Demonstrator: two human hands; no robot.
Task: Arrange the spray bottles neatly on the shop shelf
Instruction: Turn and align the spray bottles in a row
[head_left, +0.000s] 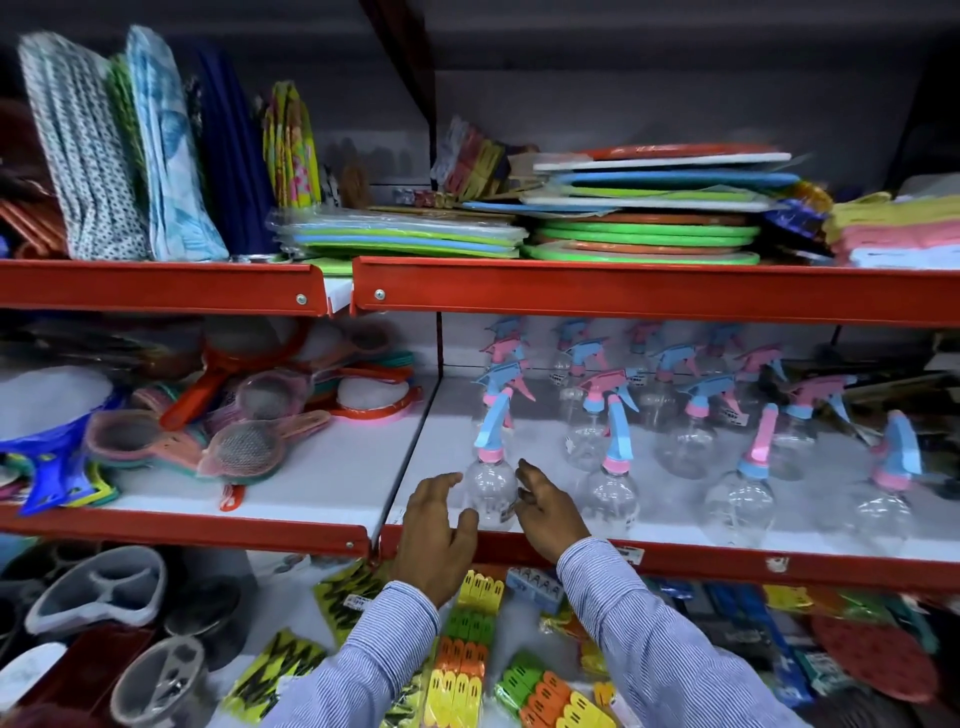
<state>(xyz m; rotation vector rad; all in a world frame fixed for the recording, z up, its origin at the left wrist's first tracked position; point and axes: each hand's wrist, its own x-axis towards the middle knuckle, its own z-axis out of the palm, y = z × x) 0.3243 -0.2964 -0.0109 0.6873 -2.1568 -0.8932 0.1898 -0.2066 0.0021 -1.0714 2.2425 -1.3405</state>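
Note:
Several clear spray bottles with pink and blue trigger heads stand in rows on the white middle shelf (675, 525). The front-left bottle (491, 488) stands upright near the shelf's front edge. My left hand (439, 525) is just left of its round body and my right hand (550, 509) just right of it, fingers spread, a small gap on each side. Neither hand holds the bottle. Another front-row bottle (613, 493) stands close behind my right hand.
Red shelf rails (649, 291) frame each level. Strainers and sieves (244, 441) lie on the left half of the middle shelf. Mats and folded cloths are stacked above. Clothes pegs (470, 649) and plastic trays lie on the shelf below, under my sleeves.

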